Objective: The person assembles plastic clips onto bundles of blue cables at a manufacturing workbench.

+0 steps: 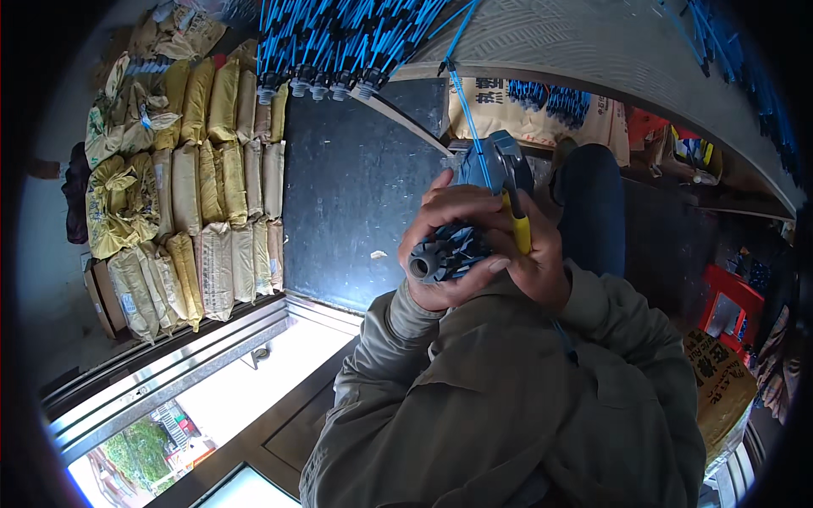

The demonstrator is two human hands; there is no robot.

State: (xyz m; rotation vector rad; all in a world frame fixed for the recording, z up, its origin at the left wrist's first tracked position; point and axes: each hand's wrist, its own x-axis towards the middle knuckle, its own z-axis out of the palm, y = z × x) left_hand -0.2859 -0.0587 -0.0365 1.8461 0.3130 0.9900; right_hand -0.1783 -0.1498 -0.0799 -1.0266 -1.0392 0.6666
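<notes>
My left hand (440, 254) is closed around a bundle of black ribbed fittings (447, 253) with bits of blue among them. One fitting's round hollow end faces up at me. Close against it, my right hand (529, 254) grips a hand tool (519, 222) with a yellow part and a dark curved part; its working end is hidden by my fingers. A thin blue tube (463, 103) with black fittings slants down from the table edge toward my hands, passing behind the tool's top.
Many blue tubes with black ends (339, 51) hang over the edge of a grey patterned table (550, 38). Filled sacks (186, 178) are stacked at the left on the dark floor (339, 186). A bright window (229, 372) lies lower left, and a red frame (732, 296) stands at right.
</notes>
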